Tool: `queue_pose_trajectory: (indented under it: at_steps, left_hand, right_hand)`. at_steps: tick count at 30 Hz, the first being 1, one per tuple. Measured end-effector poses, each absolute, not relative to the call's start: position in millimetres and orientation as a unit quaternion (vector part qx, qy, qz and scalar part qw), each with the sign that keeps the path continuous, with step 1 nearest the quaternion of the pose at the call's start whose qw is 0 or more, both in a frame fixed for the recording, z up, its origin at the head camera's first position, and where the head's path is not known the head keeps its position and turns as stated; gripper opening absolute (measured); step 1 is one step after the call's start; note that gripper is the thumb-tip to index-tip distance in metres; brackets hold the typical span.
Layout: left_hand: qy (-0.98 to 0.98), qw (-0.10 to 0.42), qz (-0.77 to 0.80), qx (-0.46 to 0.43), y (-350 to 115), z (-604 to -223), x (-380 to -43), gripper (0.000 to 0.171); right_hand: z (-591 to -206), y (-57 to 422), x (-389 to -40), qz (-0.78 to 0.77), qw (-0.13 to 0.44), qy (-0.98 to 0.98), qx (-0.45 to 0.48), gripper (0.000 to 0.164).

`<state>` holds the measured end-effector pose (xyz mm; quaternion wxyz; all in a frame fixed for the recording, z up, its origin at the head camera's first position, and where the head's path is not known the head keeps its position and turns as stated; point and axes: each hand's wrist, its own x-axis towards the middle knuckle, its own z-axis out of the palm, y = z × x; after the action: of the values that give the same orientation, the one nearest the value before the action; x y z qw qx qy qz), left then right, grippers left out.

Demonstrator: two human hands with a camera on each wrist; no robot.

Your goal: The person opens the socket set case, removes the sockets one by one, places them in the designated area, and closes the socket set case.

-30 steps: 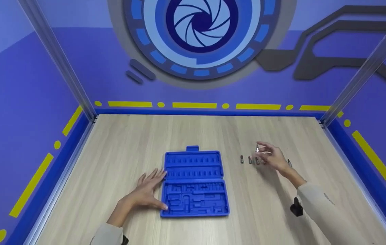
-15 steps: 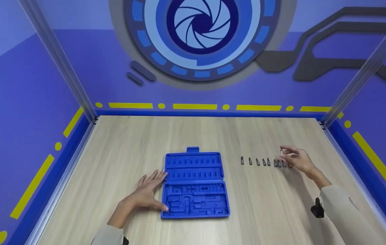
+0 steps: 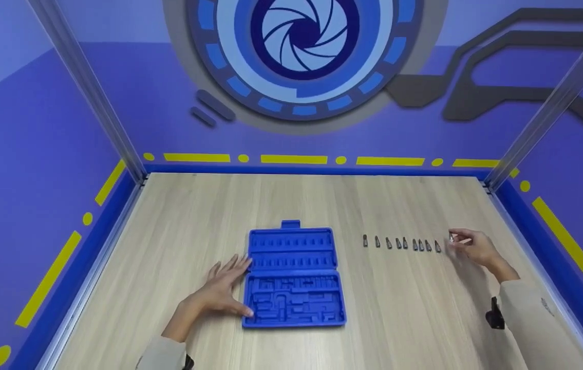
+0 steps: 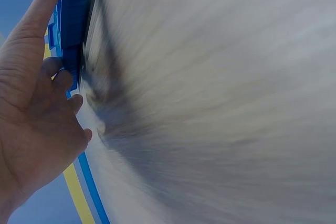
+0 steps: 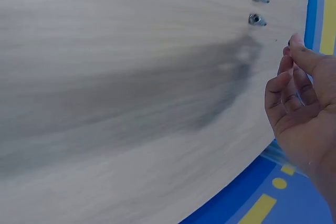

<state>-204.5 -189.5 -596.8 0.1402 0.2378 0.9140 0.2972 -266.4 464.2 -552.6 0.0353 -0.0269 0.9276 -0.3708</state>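
A blue plastic case [image 3: 294, 271] lies unfolded on the table, its moulded slots facing up. My left hand [image 3: 218, 292] rests along its left edge, fingers stretched out and thumb at the near left corner; the left wrist view shows that thumb against the case side [image 4: 76, 11]. Farther right, my right hand [image 3: 480, 251] pinches a small metal screwdriver bit [image 3: 451, 237] between thumb and fingertips, above the table. Just left of it runs a row of several similar bits [image 3: 405, 243]. The right wrist view shows the bit nearest this hand, a short tapered piece [image 5: 256, 20] with a hole in its end.
The pale wooden table [image 3: 199, 205] is bordered by blue walls [image 3: 291, 141] with yellow markings at the back and both sides. Metal posts [image 3: 101, 113] stand at the rear corners. A latch tab [image 3: 290, 224] sticks out from the case's far edge.
My right hand has moved right along the row with the bit pinched in it, uncovering the row's right end. My left hand and the case have stayed put.
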Motion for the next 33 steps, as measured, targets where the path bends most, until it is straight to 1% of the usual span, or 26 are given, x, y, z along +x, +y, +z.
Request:
queue_pose_trajectory:
  at_steps: [10,20,29,33]
  left_hand:
    - [0.907,0.142,0.315,0.241,-191,-597,-207,0.133]
    - [0.908,0.141,0.310,0.244,-187,-597,-208,0.134]
    - [0.909,0.141,0.308,0.245,-188,-597,-208,0.133]
    - [0.907,0.143,0.313,0.243,-192,-599,-206,0.133]
  right_hand:
    - [-566,468,-268,-0.333,0.044,0.941,-0.033,0.043]
    - [-579,467,-267,-0.288,0.001,0.957,-0.046,0.036]
    - [-584,469,-268,-0.279,0.013,0.960,-0.034,0.039]
    - [-586,468,-268,-0.286,0.027,0.957,-0.033,0.043]
